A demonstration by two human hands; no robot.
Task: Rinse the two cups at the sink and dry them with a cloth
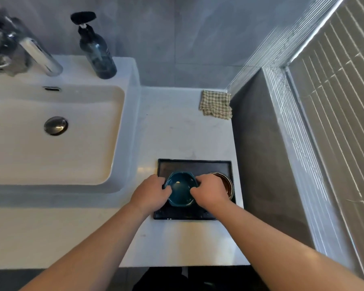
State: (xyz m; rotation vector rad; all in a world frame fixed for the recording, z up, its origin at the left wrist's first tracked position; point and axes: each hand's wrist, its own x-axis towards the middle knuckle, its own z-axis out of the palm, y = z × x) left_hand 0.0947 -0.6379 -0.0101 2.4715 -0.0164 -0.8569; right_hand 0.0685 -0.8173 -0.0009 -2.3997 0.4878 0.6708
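presently: teal cup [180, 189] sitting on dark tray [194, 164], left hand [150, 191] and right hand [211, 191] curling fingers around its opposite sides; brown cup [226, 183] standing just beside, partly hidden; checked cloth [215, 104] lying well apart; sink [57, 143] leftward.
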